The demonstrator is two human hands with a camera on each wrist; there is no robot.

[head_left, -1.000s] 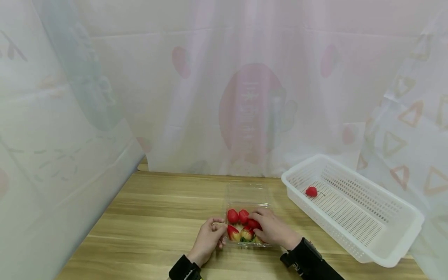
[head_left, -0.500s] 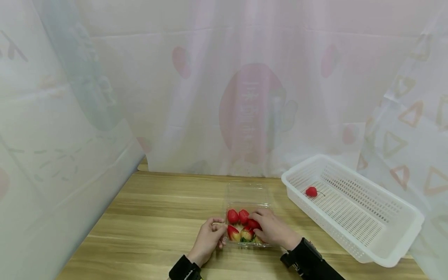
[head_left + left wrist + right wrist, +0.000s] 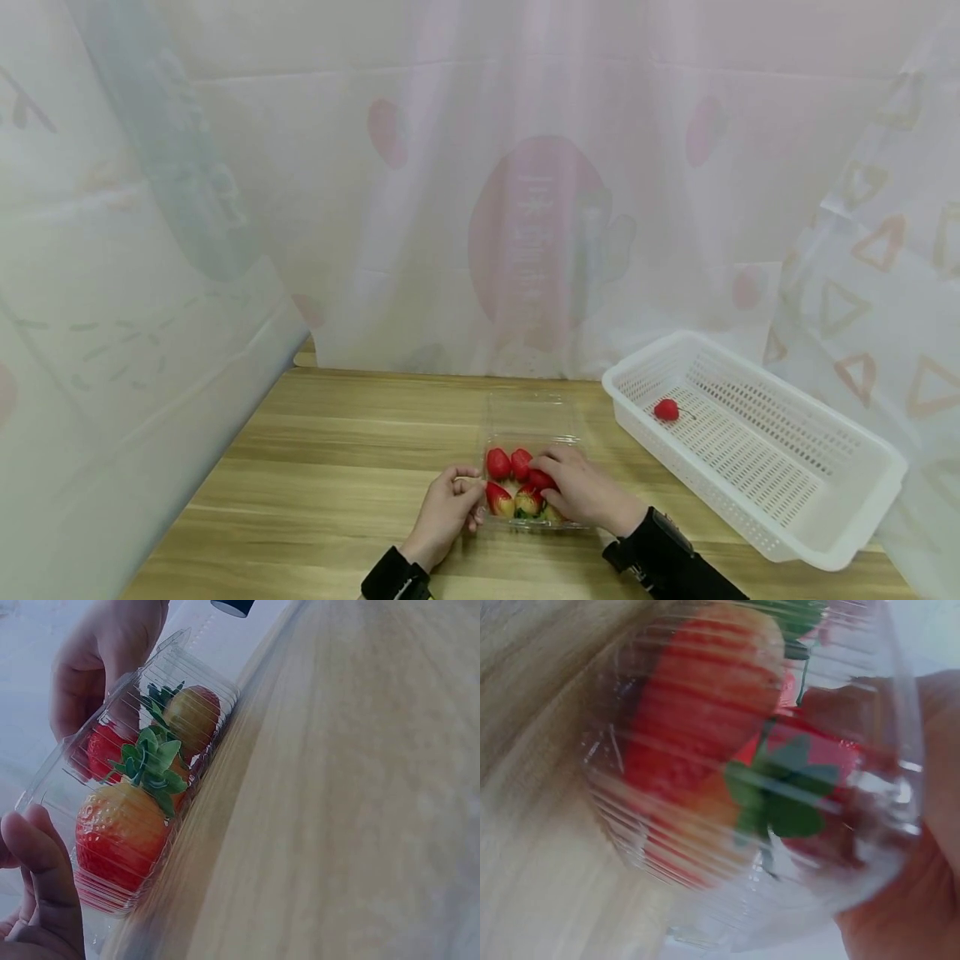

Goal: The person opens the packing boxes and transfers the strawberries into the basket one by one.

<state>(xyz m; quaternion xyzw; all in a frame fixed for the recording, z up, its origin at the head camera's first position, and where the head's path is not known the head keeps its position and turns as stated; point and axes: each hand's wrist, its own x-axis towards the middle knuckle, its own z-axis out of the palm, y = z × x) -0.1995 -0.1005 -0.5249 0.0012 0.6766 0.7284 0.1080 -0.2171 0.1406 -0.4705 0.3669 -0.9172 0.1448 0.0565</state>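
Note:
A clear plastic clamshell box lies on the wooden table, its lid (image 3: 531,415) folded back. Inside are several strawberries: red ones at the back, and yellow-and-red ones with green leaves, such as this front strawberry (image 3: 120,832), along the near side. My left hand (image 3: 444,512) pinches the box's left edge between thumb and fingers. Over the right part of the box, my right hand (image 3: 588,490) reaches in and grips a red strawberry (image 3: 542,479), whose green leaves (image 3: 791,791) show through the plastic wall in the right wrist view. Its fingers partly hide that strawberry.
A white perforated basket (image 3: 813,546) stands to the right, set at an angle. One red cherry-like fruit (image 3: 666,409) with a thin stem lies in its far left end. Printed curtains (image 3: 375,275) close off the table (image 3: 322,467) at the back and sides.

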